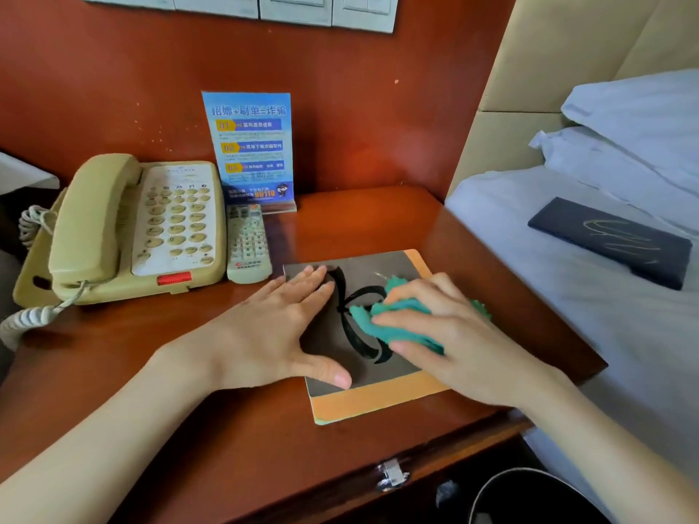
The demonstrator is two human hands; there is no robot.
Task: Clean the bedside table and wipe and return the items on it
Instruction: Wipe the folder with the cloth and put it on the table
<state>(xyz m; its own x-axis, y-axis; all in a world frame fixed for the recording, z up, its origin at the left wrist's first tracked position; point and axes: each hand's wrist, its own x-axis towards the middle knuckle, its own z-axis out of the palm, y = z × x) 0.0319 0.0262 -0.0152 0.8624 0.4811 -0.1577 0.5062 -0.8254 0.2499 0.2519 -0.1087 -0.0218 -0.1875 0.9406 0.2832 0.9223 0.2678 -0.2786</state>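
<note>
Head view: left hand (280, 327) lies flat with fingers spread on a booklet (378, 400) on the bench (189, 372); right hand (450, 334) grips a cloth (393, 319) against it.

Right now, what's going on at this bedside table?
A person is wiping a grey and orange booklet lying on the bedside table. The left hand presses flat on its cover while the right hand grips a green cloth on it. A phone, a remote and a blue sign stand at the back. A dark case lies on the bed.
</note>
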